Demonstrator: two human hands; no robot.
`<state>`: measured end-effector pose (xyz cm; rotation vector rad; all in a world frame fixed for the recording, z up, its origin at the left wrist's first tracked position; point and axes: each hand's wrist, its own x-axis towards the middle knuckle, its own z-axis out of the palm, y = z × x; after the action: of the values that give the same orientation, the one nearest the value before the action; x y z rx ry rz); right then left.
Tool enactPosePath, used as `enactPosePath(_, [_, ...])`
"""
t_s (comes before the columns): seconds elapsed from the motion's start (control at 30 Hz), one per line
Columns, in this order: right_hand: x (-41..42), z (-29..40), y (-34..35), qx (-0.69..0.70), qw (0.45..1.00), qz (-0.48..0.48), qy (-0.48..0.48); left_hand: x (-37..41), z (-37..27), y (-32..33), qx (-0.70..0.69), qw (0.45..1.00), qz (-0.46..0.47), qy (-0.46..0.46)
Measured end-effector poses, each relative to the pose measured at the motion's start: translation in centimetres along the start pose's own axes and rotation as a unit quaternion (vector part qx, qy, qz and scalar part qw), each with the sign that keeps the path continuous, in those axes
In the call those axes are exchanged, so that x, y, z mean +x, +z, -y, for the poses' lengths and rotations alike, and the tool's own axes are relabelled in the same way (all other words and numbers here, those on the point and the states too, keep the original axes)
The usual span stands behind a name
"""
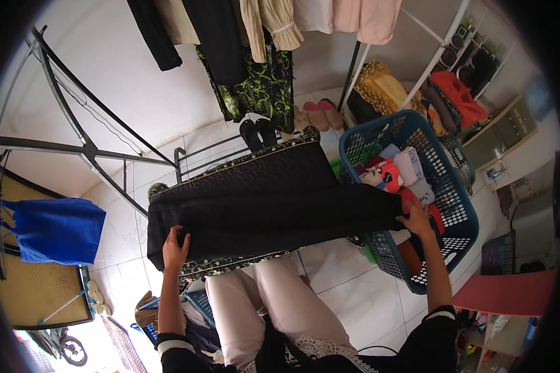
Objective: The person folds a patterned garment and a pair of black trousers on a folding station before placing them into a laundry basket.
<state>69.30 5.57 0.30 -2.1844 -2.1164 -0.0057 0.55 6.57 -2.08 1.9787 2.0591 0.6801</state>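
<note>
Black trousers or a similar long black garment (270,212) lie stretched sideways over a low board or bench with a floral-edged dark cover (261,161), in front of my knees. My left hand (175,247) rests on the garment's wide left end, thumb and fingers apart. At the narrow right end, my right hand (415,219) pinches the fabric edge between thumb and fingers, over the rim of a blue plastic laundry basket (464,205). Folded clothes (392,175) in red, grey and white sit inside that basket.
Garments (280,23) hang from a rack ahead. Black shoes (257,133) stand on a low metal rack behind the board. A metal frame (88,150) and a blue bag (58,231) are at the left. A second basket (200,305) stands beside my left leg; pink shelving (506,291) is at lower right.
</note>
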Motion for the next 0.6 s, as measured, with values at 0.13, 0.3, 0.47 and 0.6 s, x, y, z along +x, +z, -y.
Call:
enactPosePath(0.13, [-1.0, 7.9, -1.6, 0.147, 0.972, -0.147, -0.113, -0.9, -0.2, 0.4, 0.011, 0.998, -0.055, 0.002])
enactPosePath(0.3, [-2.8, 15.7, 0.1, 0.136, 0.934, -0.080, -0.320, -0.9, -0.6, -0.3, 0.032, 0.993, -0.095, 0.065])
enactPosePath(0.47, [-2.7, 14.3, 1.8, 0.047, 0.954, -0.072, -0.287, -3.4, 1.6, -4.6, 0.103, 0.977, -0.021, 0.185])
enactPosePath(0.6, [-2.8, 13.7, 1.1, 0.013, 0.955, -0.084, -0.283, -6.1, 4.4, -7.7, 0.126, 0.977, 0.011, 0.171])
